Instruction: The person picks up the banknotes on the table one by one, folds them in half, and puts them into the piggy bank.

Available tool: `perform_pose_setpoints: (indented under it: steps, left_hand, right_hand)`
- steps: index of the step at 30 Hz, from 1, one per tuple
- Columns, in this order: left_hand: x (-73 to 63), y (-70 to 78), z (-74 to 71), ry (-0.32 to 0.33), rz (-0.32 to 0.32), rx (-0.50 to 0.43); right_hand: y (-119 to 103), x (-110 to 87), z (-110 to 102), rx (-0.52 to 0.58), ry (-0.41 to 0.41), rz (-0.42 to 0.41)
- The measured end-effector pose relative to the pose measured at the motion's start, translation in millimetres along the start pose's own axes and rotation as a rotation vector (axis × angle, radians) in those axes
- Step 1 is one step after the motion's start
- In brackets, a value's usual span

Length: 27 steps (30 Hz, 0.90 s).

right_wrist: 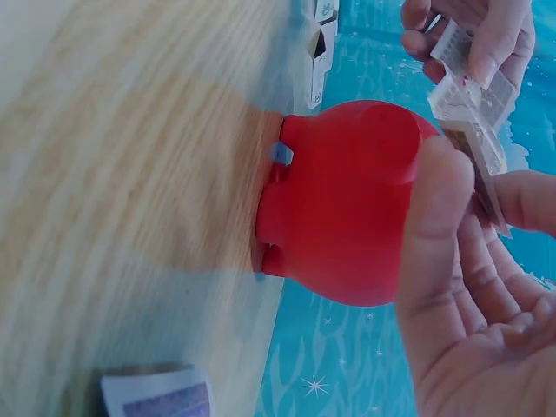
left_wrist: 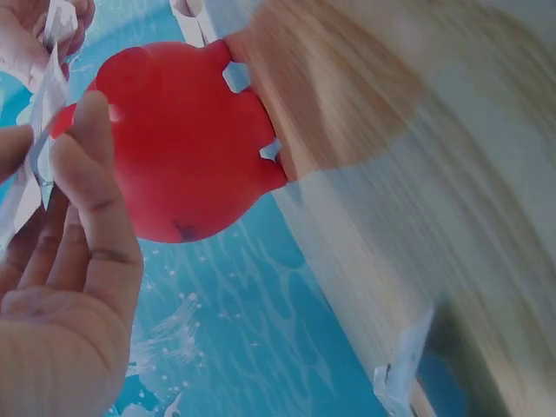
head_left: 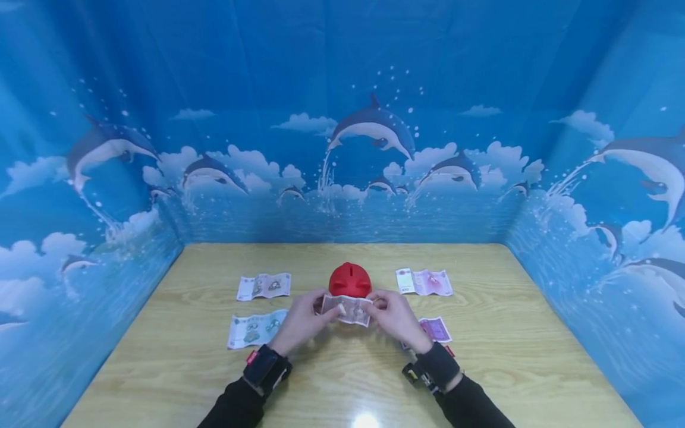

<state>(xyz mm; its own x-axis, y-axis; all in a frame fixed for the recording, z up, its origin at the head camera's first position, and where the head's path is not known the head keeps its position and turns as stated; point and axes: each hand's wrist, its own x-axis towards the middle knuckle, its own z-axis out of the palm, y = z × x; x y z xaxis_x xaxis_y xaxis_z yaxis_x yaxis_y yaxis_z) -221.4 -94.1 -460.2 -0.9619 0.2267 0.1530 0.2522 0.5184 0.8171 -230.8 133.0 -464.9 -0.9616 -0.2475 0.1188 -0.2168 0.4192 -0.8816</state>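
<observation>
A creased, brownish banknote is stretched between both hands, just in front of a red piggy bank that stands on the table with a slot in its top. My left hand pinches the note's left end between thumb and fingers. At the other end, my right hand pinches it the same way. Seen from the right wrist, the note is folded and wavy, held above the table beside the upper part of the piggy bank. Short red feet hold the bank's body off the wood.
Left of the hands lie a greyish banknote and a green one. To the right are a pink-red banknote and a purple one, partly hidden by the right hand. Blue dolphin-print curtains enclose the wooden table.
</observation>
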Motion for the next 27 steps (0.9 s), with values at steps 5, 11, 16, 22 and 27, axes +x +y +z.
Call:
perform_pose_setpoints:
  steps: [5,11,16,22,27]
  left_hand:
    - [0.3,1.9,1.2,0.069,0.038,-0.034]
    - [1.4,2.3,-1.1,0.132,0.041,-0.101]
    - [1.2,0.8,-1.7,0.136,0.043,-0.104]
    - [0.0,2.0,-0.8,0.125,0.062,-0.033]
    - [-1.2,4.9,0.1,0.091,0.097,-0.016]
  right_hand:
    - [-3.1,0.5,-1.3,0.048,0.013,-0.02]
    - [-22.9,-5.2,-4.1,0.063,-0.005,-0.035]
    - [-39.8,-11.9,-6.8,0.054,-0.025,-0.039]
    - [-16.5,-3.6,-1.6,0.067,-0.028,-0.052]
    - [-2.2,1.6,0.6,0.095,-0.017,-0.067]
